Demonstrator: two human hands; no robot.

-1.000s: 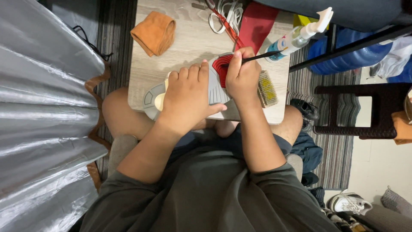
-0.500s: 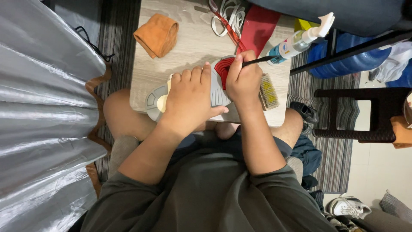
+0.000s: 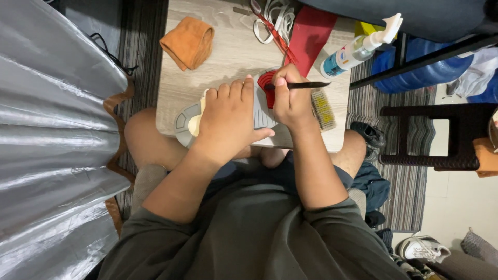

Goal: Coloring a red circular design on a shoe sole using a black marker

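A grey and cream shoe with a red heel part lies sole-side toward me on the small wooden table. My left hand lies flat over the middle of the shoe and presses it down. My right hand grips a thin black tool, held like a pen, with its tip at the red heel part. Most of the shoe is hidden under both hands.
An orange cloth lies at the table's far left. White laces, a red flat piece, a spray bottle and a bristle brush are to the right. A dark stool stands at right, silver sheeting at left.
The view has shifted slightly. My right hand has worked the black tool a little along the red heel part. My left hand stays pressed on the shoe.
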